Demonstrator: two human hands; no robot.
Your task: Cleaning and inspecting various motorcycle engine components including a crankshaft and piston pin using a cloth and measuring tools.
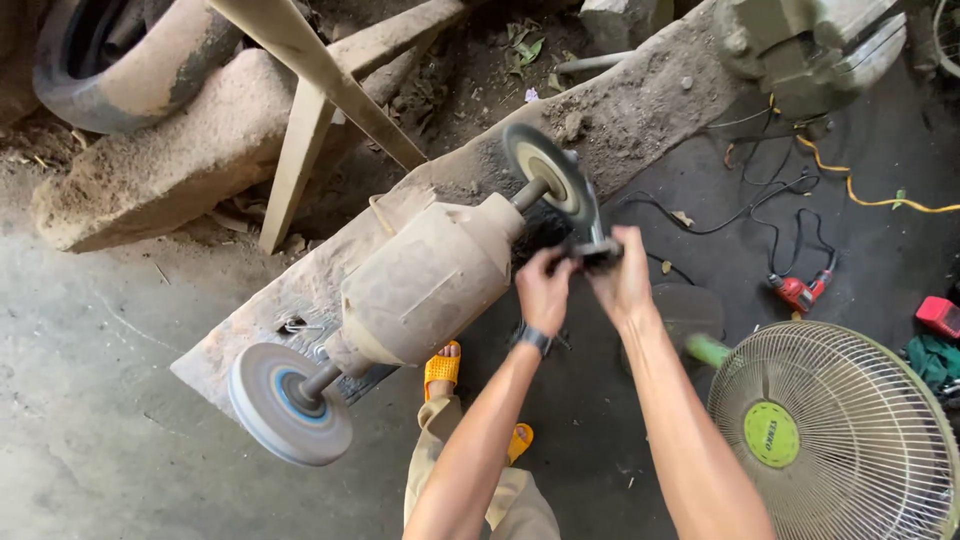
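Note:
A dusty bench grinder (425, 280) sits on a long timber slab (640, 110), with a pale wheel (285, 405) at its near-left end and a dark wheel (548, 180) at its far-right end. Both my hands are raised to the lower edge of the dark wheel. My left hand (543, 290), with a wristwatch, and my right hand (622, 280) together grip a small dark metal piece (597, 253) and press it against the wheel's rim. What the piece is cannot be made out.
A round standing fan (835, 435) is at the lower right. A yellow cable (870, 195), black wires and a red power tool (798, 290) lie on the dark floor. A tyre (110, 60) and wooden beams (300, 150) are at the upper left. My foot in an orange sandal (442, 368) is under the grinder.

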